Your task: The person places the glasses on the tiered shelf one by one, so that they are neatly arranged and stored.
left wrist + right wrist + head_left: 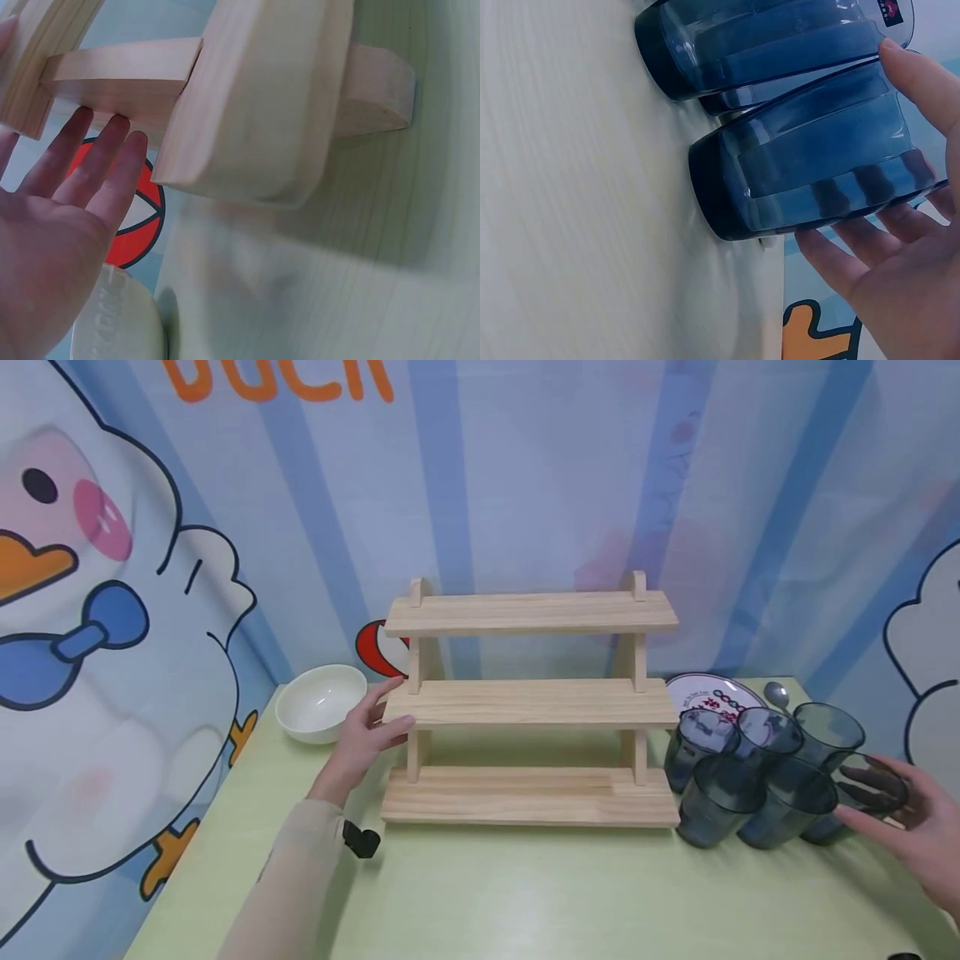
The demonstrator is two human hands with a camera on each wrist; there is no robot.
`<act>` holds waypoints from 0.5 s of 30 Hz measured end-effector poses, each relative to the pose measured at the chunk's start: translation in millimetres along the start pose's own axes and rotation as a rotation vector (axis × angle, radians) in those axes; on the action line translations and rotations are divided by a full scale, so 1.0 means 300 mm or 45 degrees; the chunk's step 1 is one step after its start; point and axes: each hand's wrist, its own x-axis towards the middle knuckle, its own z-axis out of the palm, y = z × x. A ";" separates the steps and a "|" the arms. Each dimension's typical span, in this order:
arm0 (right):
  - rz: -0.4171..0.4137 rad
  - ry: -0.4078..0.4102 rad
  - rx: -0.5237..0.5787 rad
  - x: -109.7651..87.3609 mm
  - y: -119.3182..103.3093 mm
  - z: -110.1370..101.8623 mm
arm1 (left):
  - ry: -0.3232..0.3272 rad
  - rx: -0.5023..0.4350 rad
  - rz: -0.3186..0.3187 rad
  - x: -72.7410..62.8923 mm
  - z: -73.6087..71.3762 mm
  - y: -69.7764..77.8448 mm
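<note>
A three-tier wooden display shelf (pixel 528 702) stands on the table against the backdrop. My left hand (pixel 360 747) holds the left end of its middle board, thumb in front and index finger behind. In the left wrist view, the other fingertips reach the side upright (pixel 120 67). At the right, my right hand (pixel 915 827) grips a dark tinted drinking glass (pixel 810 157), thumb on one side and fingers along the other. This glass stands at the right end of a tight cluster of similar glasses (pixel 720 802), all upright beside the shelf.
A white bowl (pixel 318 697) sits left of the shelf, near my left forearm. Behind the glasses are a printed plate (pixel 697 689) and a metal spoon (pixel 777 695). A cartoon duck backdrop (pixel 510 485) hangs along the back of the pale green table (pixel 540 893).
</note>
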 end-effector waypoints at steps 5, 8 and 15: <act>-0.002 0.030 -0.013 0.005 0.069 -0.002 | 0.008 -0.020 -0.026 0.002 0.007 -0.014; 0.015 0.028 -0.020 0.008 0.090 -0.005 | 0.013 -0.039 -0.036 0.001 0.008 -0.020; 0.015 0.064 -0.061 0.033 0.137 -0.037 | 0.029 -0.054 -0.031 -0.007 0.009 -0.019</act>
